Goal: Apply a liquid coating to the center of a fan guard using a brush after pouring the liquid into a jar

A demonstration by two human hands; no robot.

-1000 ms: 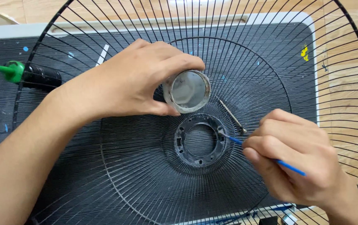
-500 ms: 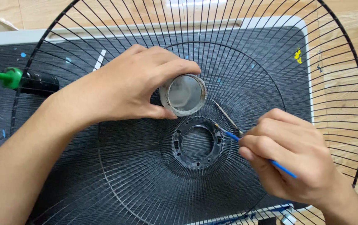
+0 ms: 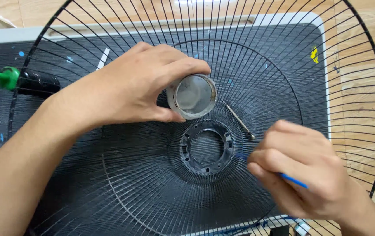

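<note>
Fan guard (image 3: 144, 183) lies on tray (image 3: 283, 39); screwdriver (image 3: 26, 81) at its left.

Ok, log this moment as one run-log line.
left hand: holds small clear round cup | right hand: grips thin blue brush handle | under both: black wire fan grille

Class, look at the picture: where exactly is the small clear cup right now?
In the head view, the small clear cup is near the centre, held in the left hand just above the fan guard's black hub ring.
</note>
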